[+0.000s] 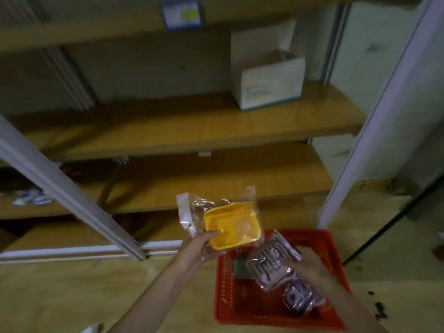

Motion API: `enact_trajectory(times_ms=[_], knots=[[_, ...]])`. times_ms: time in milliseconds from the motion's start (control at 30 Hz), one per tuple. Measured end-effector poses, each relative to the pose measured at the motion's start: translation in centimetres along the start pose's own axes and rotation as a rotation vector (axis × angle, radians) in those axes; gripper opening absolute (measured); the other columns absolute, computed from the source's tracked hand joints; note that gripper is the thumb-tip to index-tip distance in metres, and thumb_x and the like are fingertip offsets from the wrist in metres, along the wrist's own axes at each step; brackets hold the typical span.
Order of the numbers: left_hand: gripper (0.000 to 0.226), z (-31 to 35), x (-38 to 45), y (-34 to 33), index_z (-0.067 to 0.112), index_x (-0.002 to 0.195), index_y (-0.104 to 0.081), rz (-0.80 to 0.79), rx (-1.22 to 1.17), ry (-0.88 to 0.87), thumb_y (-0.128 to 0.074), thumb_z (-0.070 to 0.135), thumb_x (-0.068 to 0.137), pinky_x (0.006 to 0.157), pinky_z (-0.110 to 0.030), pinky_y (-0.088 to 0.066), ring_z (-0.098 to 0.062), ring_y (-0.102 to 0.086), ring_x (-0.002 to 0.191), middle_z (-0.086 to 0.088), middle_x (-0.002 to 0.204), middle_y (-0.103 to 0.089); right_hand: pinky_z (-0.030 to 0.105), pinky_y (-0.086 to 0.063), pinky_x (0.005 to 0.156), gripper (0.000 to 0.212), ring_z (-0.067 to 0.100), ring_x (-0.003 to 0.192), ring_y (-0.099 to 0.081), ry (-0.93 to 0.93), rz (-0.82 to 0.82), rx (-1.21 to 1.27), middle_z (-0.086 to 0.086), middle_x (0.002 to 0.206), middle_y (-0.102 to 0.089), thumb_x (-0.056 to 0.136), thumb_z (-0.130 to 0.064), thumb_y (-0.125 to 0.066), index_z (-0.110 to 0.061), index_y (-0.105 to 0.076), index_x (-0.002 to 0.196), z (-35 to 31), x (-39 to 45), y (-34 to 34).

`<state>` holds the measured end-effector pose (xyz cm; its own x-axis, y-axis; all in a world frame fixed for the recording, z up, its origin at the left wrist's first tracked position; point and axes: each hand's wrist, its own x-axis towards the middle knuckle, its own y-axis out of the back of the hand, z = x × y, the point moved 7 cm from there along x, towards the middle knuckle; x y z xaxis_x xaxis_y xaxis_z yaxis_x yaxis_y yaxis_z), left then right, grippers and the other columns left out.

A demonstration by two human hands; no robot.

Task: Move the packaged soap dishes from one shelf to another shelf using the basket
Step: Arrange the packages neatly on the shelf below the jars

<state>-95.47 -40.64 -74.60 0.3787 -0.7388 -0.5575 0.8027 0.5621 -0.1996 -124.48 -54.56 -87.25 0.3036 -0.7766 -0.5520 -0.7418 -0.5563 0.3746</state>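
Both hands grip bagged dishes: left hand point(201, 248) pinches the yellow dish point(231, 225) above its fingers, right hand point(310, 265) clasps a pink dish point(270, 267) over the basket point(335, 255); light, slippery film, probably best held by rigid rims.

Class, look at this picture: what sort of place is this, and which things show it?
Probably a shop stockroom: wooden shelves on metal posts, a red basket on the floor, and packaged soap dishes.
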Motion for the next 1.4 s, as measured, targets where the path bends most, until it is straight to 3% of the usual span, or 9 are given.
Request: enact_trajectory(times_ms=[133, 267, 433, 567, 700, 833, 1000, 1200, 1400], knots=[[0.046, 9.2, -8.5, -0.7, 0.004, 0.13, -0.057, 0.012, 0.02, -0.028, -0.073, 0.017, 0.088, 0.075, -0.044, -0.063, -0.031, -0.075, 0.092, -0.015, 0.108, -0.075, 0.019, -0.047, 0.052, 0.021, 0.005, 0.059, -0.066, 0.087, -0.061, 0.054, -0.006, 0.067, -0.068, 0.087, -0.032, -0.078, -0.012, -0.071, 0.088, -14.6, -11.1, 2.6], [0.045, 18.8, -17.6, -1.6, 0.006, 0.127, -0.059, 0.025, 0.028, -0.071, -0.074, 0.023, 0.088, 0.059, -0.032, -0.061, -0.03, -0.076, 0.085, -0.013, 0.106, -0.076, 0.031, -0.059, 0.061, 0.023, 0.023, 0.073, -0.073, 0.083, -0.049, 0.221, 0.011, 0.08, -0.076, 0.092, -0.028, -0.072, -0.005, -0.073, 0.096, -25.8, -20.2, 6.5], [0.047, 29.6, -26.5, -3.6, 0.013, 0.132, -0.054, -0.042, 0.072, -0.132, -0.071, 0.028, 0.091, 0.068, -0.042, -0.063, -0.044, -0.072, 0.091, -0.014, 0.108, -0.076, 0.046, -0.059, 0.077, 0.022, 0.035, 0.082, -0.074, 0.142, -0.024, 0.285, 0.016, 0.084, -0.077, 0.089, -0.025, -0.074, -0.005, -0.073, 0.095, -36.9, -28.4, 11.3], [0.053, 37.0, -31.5, -5.1, 0.015, 0.132, -0.05, -0.055, 0.126, -0.168, -0.076, 0.025, 0.087, 0.069, -0.039, -0.062, -0.038, -0.073, 0.089, -0.012, 0.105, -0.076, 0.033, -0.058, 0.062, 0.016, 0.024, 0.076, -0.074, 0.186, -0.022, 0.34, 0.004, 0.077, -0.078, 0.093, -0.021, -0.069, -0.006, -0.071, 0.099, -43.6, -33.0, 14.4], [0.053, 42.8, -35.8, -6.0, 0.015, 0.125, -0.051, -0.046, 0.118, -0.221, -0.081, 0.015, 0.081, 0.077, -0.042, -0.062, -0.037, -0.073, 0.092, -0.013, 0.105, -0.076, 0.047, -0.061, 0.083, 0.029, 0.032, 0.091, -0.074, 0.269, -0.034, 0.334, 0.013, 0.093, -0.078, 0.092, -0.026, -0.071, -0.003, -0.071, 0.109, -50.0, -36.6, 16.7], [0.046, 47.6, -38.8, -5.4, 0.009, 0.124, -0.056, -0.001, 0.053, -0.275, -0.077, 0.007, 0.084, 0.081, -0.041, -0.062, -0.032, -0.075, 0.088, -0.018, 0.113, -0.072, 0.033, -0.06, 0.064, 0.017, 0.028, 0.09, -0.074, 0.371, -0.053, 0.352, 0.01, 0.093, -0.078, 0.096, -0.024, -0.067, -0.009, -0.068, 0.105, -55.8, -40.0, 17.6], [0.044, 52.8, -41.5, -2.8, 0.009, 0.122, -0.056, 0.058, -0.084, -0.351, -0.077, 0.009, 0.083, 0.07, -0.034, -0.063, -0.028, -0.073, 0.08, -0.02, 0.118, -0.066, 0.034, -0.059, 0.065, 0.028, 0.028, 0.093, -0.073, 0.421, -0.057, 0.399, 0.015, 0.103, -0.075, 0.094, -0.022, -0.068, -0.007, -0.06, 0.117, -62.0, -42.0, 16.9], [0.033, 59.3, -42.8, 3.2, 0.008, 0.113, -0.063, 0.194, -0.12, -0.422, -0.078, 0.018, 0.085, 0.059, -0.028, -0.057, -0.02, -0.066, 0.067, -0.013, 0.082, -0.067, 0.044, -0.063, 0.07, 0.046, 0.03, 0.088, -0.076, 0.497, -0.045, 0.436, 0.018, 0.101, -0.076, 0.086, -0.022, -0.079, -0.002, -0.058, 0.122, -69.9, -42.8, 14.7], [0.038, 65.4, -39.6, 11.1, 0.015, 0.122, -0.053, 0.24, -0.242, -0.381, -0.072, 0.023, 0.09, 0.052, -0.029, -0.06, -0.024, -0.073, 0.072, -0.019, 0.108, -0.071, 0.044, -0.064, 0.069, 0.049, 0.029, 0.083, -0.077, 0.507, 0.01, 0.533, 0.017, 0.107, -0.073, 0.085, -0.022, -0.08, -0.005, -0.053, 0.121, -76.2, -42.1, 11.5]])
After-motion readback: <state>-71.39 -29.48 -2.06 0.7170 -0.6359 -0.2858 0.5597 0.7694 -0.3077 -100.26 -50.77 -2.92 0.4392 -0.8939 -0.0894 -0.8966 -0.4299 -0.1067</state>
